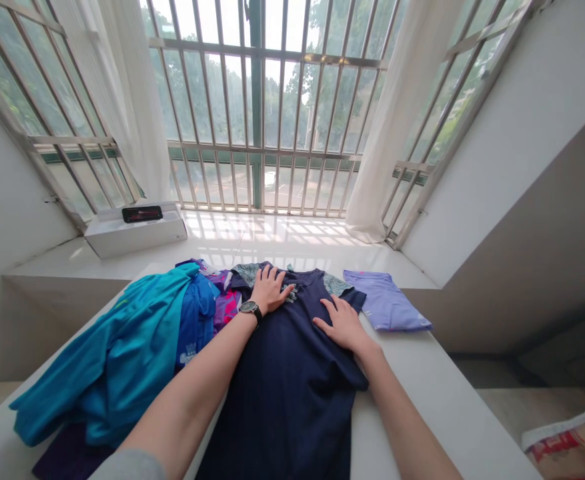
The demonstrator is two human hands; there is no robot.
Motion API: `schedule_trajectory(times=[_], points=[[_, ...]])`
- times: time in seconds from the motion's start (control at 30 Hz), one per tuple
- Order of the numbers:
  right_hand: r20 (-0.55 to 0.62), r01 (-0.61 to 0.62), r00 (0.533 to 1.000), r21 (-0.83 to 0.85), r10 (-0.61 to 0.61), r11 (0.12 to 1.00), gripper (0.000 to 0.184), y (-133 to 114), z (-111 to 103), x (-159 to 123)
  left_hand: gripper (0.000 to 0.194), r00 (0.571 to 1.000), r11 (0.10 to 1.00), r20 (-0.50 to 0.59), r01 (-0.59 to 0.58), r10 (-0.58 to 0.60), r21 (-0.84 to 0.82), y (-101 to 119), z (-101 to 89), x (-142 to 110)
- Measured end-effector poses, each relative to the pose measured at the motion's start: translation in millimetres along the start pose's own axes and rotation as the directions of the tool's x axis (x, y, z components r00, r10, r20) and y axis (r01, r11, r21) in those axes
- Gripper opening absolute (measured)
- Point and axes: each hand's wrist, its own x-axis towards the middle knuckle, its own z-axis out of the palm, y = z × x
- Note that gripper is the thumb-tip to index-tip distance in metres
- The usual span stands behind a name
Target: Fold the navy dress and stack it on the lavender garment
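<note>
A navy blue T-shirt lies spread flat on the white table, its collar toward the window. My left hand, with a black watch on the wrist, rests flat with spread fingers on the shirt near the collar. My right hand lies open, palm down, on the shirt's right shoulder area. Neither hand holds anything.
A heap of teal and blue garments with purple pieces lies left of the shirt. A folded lavender garment sits at the right. On the window sill stands a white box with a dark phone on top. Barred windows and white curtains stand behind.
</note>
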Motion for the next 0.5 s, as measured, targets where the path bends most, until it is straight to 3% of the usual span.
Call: schedule_trajectory(times=[0.13,0.23,0.37,0.5], points=[[-0.048,0.068,0.996,-0.016,-0.069,0.998,0.065,16.0,9.8,9.0,0.049,0.983,0.988,-0.108,-0.141,0.147,0.063,20.5,-16.0,-16.2],[-0.132,0.129,0.983,-0.017,-0.13,0.992,0.062,30.8,20.0,16.0,0.047,0.985,0.991,-0.106,-0.135,0.134,-0.001,39.0,-24.6,-41.6],[-0.264,0.182,0.947,-0.018,-0.181,0.983,0.06,44.4,27.3,24.4,0.052,0.981,0.974,-0.015,-0.196,0.195,-0.114,50.8,-25.3,-76.7],[-0.405,0.224,0.896,0.06,-0.181,0.973,0.051,37.0,10.0,22.9,0.062,0.971,0.956,0.061,-0.214,0.23,-0.199,48.2,-21.3,-92.2]])
